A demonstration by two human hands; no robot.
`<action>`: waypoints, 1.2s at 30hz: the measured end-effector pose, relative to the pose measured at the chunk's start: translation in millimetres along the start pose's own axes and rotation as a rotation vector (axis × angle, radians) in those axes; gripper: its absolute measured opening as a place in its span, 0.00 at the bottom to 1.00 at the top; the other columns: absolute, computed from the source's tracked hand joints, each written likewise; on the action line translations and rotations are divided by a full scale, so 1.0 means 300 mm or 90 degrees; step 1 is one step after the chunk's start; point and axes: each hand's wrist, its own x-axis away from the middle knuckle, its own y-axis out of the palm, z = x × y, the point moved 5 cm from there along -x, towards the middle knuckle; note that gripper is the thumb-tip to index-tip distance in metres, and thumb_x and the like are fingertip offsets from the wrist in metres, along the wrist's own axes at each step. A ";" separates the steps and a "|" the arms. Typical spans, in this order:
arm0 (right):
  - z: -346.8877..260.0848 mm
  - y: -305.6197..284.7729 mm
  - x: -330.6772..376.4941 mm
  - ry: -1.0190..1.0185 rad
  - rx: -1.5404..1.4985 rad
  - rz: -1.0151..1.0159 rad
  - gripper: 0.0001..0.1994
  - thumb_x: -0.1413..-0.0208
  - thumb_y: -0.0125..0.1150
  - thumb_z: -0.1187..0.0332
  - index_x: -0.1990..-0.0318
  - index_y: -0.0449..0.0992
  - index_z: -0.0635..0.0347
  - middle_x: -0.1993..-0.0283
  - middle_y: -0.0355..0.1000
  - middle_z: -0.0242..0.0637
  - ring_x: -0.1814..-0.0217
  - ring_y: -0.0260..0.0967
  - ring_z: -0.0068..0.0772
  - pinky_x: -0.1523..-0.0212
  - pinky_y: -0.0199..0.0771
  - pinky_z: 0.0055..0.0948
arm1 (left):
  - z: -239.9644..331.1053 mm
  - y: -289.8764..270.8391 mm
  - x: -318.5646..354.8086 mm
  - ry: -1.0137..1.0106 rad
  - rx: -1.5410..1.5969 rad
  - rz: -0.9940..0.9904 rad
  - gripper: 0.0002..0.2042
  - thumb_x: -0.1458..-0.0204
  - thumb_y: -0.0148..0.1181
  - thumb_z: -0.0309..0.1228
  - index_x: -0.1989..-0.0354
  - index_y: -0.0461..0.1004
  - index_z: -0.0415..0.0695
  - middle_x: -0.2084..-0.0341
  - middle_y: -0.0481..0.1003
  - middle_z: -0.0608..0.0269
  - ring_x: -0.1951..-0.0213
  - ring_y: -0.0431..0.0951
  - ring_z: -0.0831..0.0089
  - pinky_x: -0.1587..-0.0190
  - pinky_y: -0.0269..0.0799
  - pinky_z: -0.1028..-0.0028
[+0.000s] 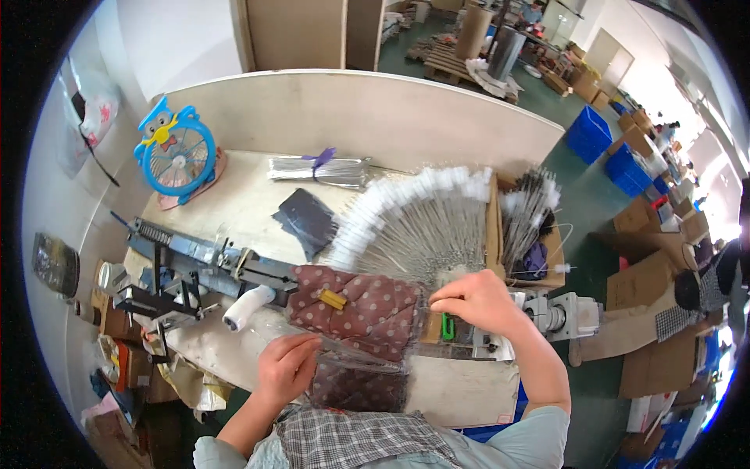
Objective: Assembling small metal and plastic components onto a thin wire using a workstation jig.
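Translucent strip (358,358): lies across the quilted dotted cloth (367,309), below the yellow block (333,299), its left end at the left hand (289,367). Left fingers are drawn together with the thumb, apparently pinching that end; the tips' exact contact is unclear. The right hand (476,301) has thumb and forefinger closed together beside the cloth's right edge, above the green piece (448,327); whether anything fine sits between them cannot be told. Judged by look, the strip is light, limp and rather slippery (its material is not certain), liable to crease. Recommended hold: a light fingertip pinch at each end, clear of the fanned metal strands (426,234).
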 end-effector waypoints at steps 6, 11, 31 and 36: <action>0.046 0.002 -0.023 0.026 0.230 0.063 0.07 0.56 0.62 0.62 0.69 0.82 0.48 0.72 0.76 0.37 0.70 0.72 0.42 0.69 0.71 0.37 | -0.004 0.029 0.027 -0.040 0.051 -0.013 0.10 0.62 0.60 0.18 0.67 0.76 0.40 0.67 0.77 0.58 0.69 0.78 0.61 0.68 0.73 0.68; 0.023 -0.010 -0.019 0.042 0.006 -0.084 0.08 0.57 0.63 0.62 0.70 0.82 0.51 0.71 0.76 0.37 0.70 0.73 0.39 0.67 0.71 0.32 | -0.044 0.026 0.043 -0.098 0.069 -0.026 0.10 0.59 0.59 0.19 0.66 0.76 0.40 0.67 0.77 0.56 0.68 0.78 0.59 0.67 0.74 0.69; -0.416 0.335 -0.313 -0.189 0.080 0.146 0.05 0.57 0.60 0.64 0.77 0.78 0.52 0.75 0.72 0.29 0.67 0.68 0.35 0.67 0.69 0.33 | -0.273 0.026 0.053 -0.745 0.855 0.146 0.28 0.47 0.47 0.55 0.71 0.74 0.37 0.75 0.74 0.56 0.73 0.75 0.66 0.66 0.71 0.65; -0.423 0.330 -0.335 -0.161 0.105 0.133 0.03 0.60 0.60 0.67 0.78 0.78 0.52 0.76 0.72 0.30 0.68 0.68 0.36 0.68 0.70 0.35 | -0.200 0.105 -0.032 -0.606 0.570 -0.049 0.24 0.52 0.57 0.53 0.78 0.78 0.40 0.87 0.73 0.55 0.83 0.74 0.67 0.79 0.68 0.71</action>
